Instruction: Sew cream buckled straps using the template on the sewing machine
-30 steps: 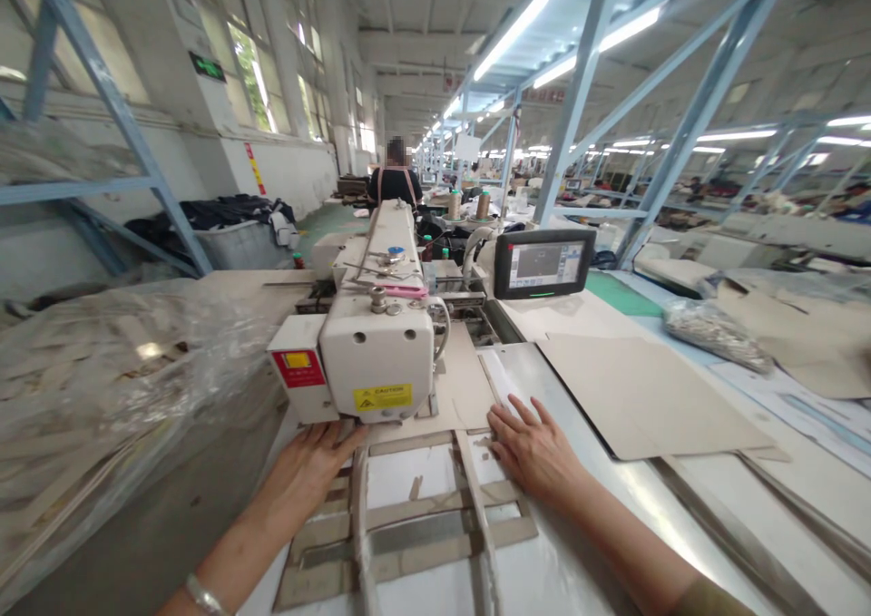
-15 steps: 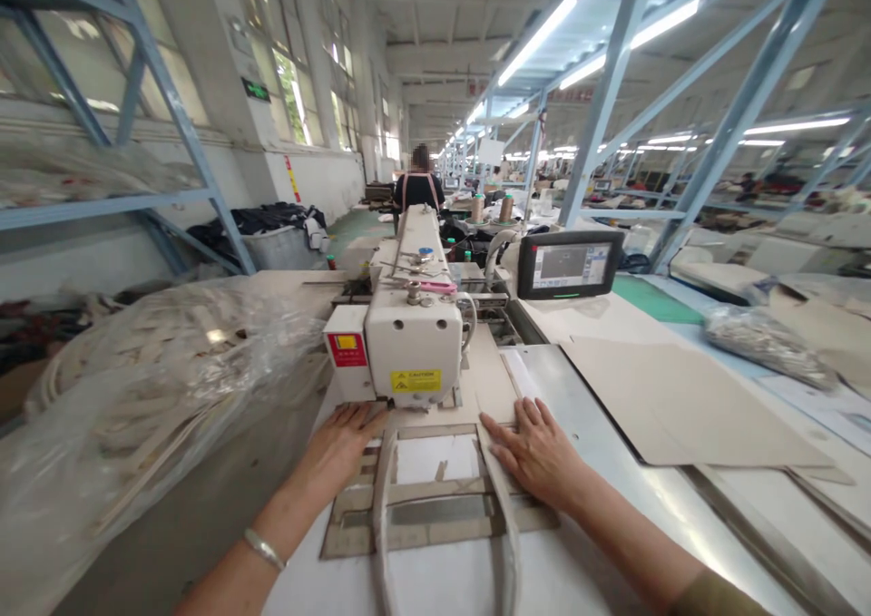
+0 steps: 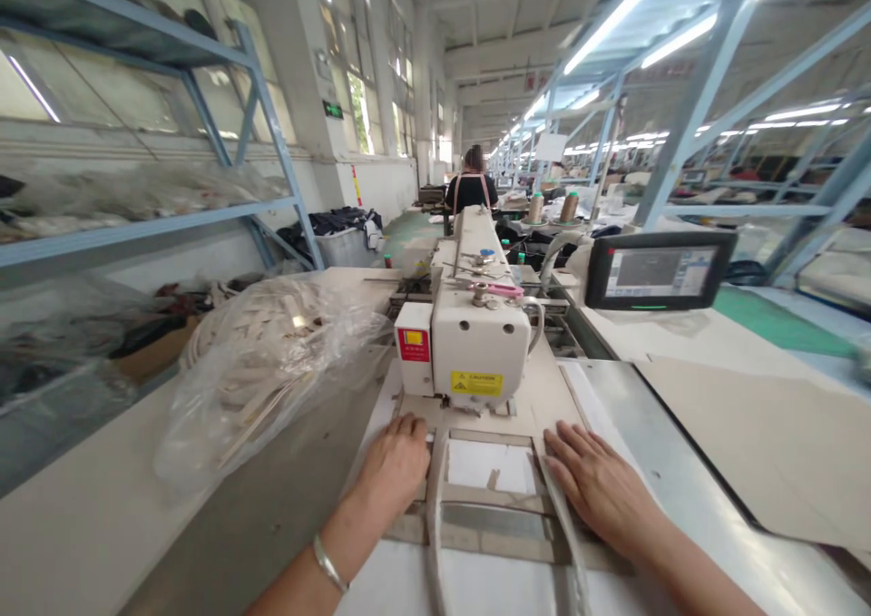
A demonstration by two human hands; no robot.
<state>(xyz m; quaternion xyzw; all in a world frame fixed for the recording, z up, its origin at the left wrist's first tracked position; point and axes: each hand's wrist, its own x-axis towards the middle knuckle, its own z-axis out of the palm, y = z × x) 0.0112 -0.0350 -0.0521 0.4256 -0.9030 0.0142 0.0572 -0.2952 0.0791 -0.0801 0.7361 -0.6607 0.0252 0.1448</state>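
Observation:
In front of me stands a white industrial sewing machine (image 3: pixel 480 339) with a yellow caution label. A flat pale template (image 3: pixel 476 543) with grey-brown strips and cut-out windows lies below its head. Two long, pale strap-like strips (image 3: pixel 439 516) run over the template towards me. My left hand (image 3: pixel 396 457) rests at the template's left edge, just below the machine head, its fingers curled in; what they pinch, if anything, is hidden. On the template's right side my right hand (image 3: pixel 599 475) lies flat with fingers stretched, beside the right strip.
Left of the machine is a clear plastic bag (image 3: pixel 272 362) full of pale strips. A control screen (image 3: pixel 660 271) stands to the right, above a large beige sheet (image 3: pixel 762 444). Pink-handled snips (image 3: pixel 500 289) lie on the machine. A person (image 3: pixel 471 185) sits further ahead.
My view has turned left, so everything appears further right. The fingers of my left hand, flat before, are now curled in. My right hand stays flat on the template.

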